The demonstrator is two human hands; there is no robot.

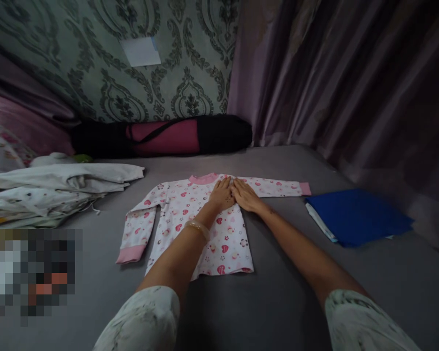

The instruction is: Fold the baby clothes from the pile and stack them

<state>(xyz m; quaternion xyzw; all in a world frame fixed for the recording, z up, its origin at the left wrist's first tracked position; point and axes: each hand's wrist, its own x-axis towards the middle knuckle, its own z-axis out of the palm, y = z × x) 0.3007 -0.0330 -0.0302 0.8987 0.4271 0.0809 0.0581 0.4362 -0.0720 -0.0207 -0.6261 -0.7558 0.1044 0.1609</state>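
Note:
A small white long-sleeved shirt point(190, 219) with pink cuffs, a pink collar and a print of hearts and flowers lies spread on the grey sheet point(219, 317). Its right-hand sleeve stretches straight out to the side, while the left-hand one bends downward. My left hand point(222, 193) rests flat on the shirt's upper right part, near the shoulder. Right beside it, fingers extended, my right hand point(246, 195) lies flat where that sleeve joins the body. The two hands meet at the fingers. Neither one grips the cloth.
To the right lies a folded blue cloth point(358, 217) with a pale layer under it. Light-coloured clothes point(58, 192) are piled at the left. A long black and pink bag point(161, 136) lies along the patterned wall point(190, 73). Purple curtains point(296, 73) hang at the right.

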